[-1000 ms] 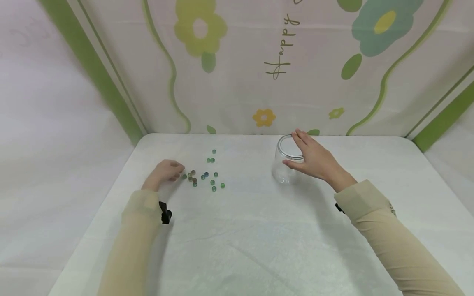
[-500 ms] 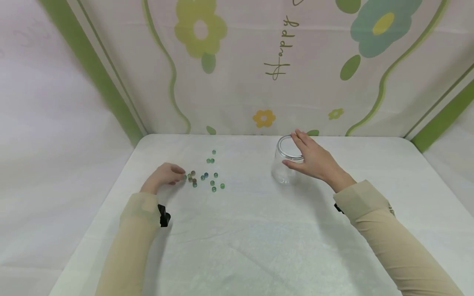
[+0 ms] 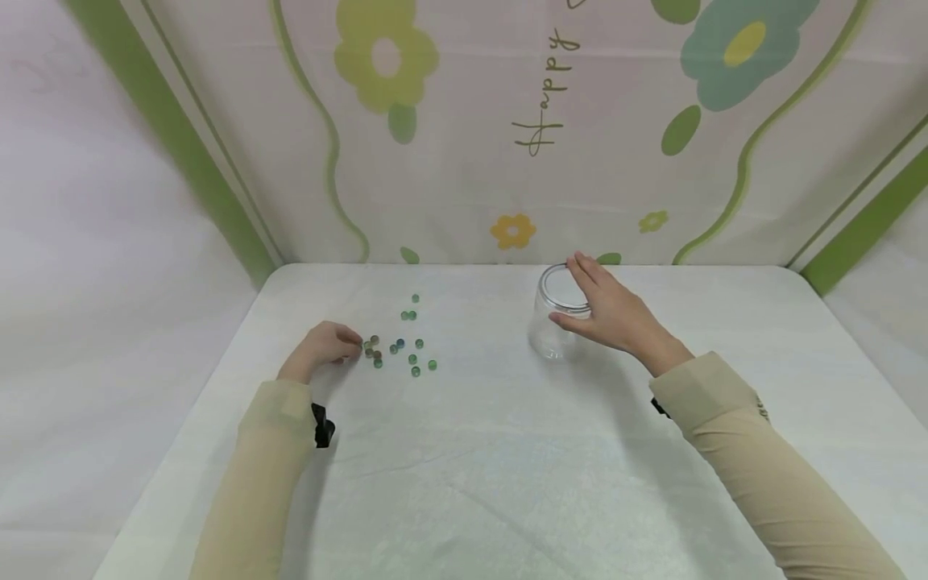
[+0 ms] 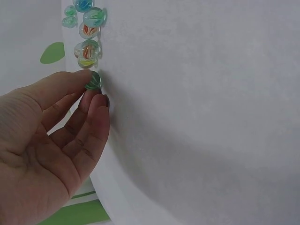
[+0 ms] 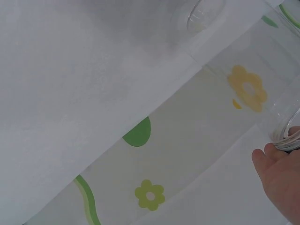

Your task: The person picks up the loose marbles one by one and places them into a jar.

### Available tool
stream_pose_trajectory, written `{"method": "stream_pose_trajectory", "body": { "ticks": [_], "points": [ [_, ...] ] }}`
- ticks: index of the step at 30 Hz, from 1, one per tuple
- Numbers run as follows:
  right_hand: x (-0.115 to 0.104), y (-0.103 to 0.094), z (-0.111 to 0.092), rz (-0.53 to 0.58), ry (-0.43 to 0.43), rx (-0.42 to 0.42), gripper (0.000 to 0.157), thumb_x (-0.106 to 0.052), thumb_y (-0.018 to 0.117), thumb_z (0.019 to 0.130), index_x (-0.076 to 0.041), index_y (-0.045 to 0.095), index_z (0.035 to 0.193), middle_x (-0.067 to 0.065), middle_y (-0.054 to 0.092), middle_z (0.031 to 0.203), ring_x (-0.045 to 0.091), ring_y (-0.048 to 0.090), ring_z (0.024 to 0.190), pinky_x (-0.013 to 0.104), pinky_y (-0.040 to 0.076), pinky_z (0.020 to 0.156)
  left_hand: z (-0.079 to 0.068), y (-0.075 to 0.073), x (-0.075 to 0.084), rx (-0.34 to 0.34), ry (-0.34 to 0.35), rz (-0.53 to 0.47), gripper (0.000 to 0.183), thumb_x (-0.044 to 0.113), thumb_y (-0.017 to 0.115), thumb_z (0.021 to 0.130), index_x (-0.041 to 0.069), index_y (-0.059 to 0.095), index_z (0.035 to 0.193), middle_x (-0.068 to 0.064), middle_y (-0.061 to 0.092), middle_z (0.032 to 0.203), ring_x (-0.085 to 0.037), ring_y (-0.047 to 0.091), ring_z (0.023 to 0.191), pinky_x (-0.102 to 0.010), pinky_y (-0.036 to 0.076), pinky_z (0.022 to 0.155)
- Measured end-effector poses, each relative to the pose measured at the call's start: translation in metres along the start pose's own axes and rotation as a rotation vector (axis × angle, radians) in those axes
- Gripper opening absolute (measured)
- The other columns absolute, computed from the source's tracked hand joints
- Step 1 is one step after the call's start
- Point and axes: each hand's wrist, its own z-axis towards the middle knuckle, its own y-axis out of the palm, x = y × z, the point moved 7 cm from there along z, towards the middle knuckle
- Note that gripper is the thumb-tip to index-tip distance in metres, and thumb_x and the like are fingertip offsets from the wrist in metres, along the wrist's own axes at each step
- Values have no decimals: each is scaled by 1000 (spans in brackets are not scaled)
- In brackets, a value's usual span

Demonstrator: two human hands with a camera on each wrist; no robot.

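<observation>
My left hand is low over the table at the left side of the marbles. In the left wrist view, its thumb and fingertips pinch a dark green marble. Close by lie several clear glass marbles with red, yellow, blue and green swirls, among them a red-swirled marble and a blue marble. Farther right, a clear jar stands upright with its round rim on top. My right hand holds it at the rim from the right, thumb on the near side, fingers toward the back.
A white cloth covers the table. More green marbles, such as a single green marble, are scattered right of and behind the cluster. A flower-printed curtain hangs along the table's back edge.
My left hand has moved slightly right and closed its fingertips on the green marble at the cluster's left end. The right hand and jar have stayed put.
</observation>
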Motion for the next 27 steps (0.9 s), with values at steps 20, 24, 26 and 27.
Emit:
{"method": "stream_pose_trajectory", "body": {
  "ticks": [20, 24, 26, 27],
  "points": [
    [1, -10, -2, -150, -41, 66, 99, -57, 64, 83, 1, 20, 151, 22, 17, 158, 39, 14, 147, 54, 23, 120, 2, -5, 29, 100, 26, -96, 37, 17, 50, 97, -6, 56, 126, -26, 59, 125, -28, 65, 100, -31, 56, 85],
    [4, -8, -2, -144, -45, 45, 98, -57, 62, 84, 3, 20, 150, 23, 17, 158, 39, 13, 147, 54, 18, 122, 4, -1, 42, 101, 16, -150, 39, 19, 50, 98, -4, 54, 129, -25, 57, 129, -32, 63, 107, -37, 55, 93],
    [5, -7, -2, -131, -48, 36, 97, -55, 62, 85, 4, 20, 150, 23, 16, 158, 39, 13, 147, 54, 17, 122, 6, 2, 49, 88, 17, -188, 40, 21, 50, 98, -3, 52, 131, -25, 55, 131, -33, 61, 111, -38, 54, 96],
    [6, -7, -2, -128, -50, 34, 97, -55, 61, 86, 4, 19, 150, 23, 16, 158, 39, 13, 147, 54, 17, 122, 6, 3, 53, 81, 19, -206, 41, 22, 50, 99, -2, 51, 132, -24, 55, 131, -33, 61, 113, -38, 53, 97]
  ]
}}
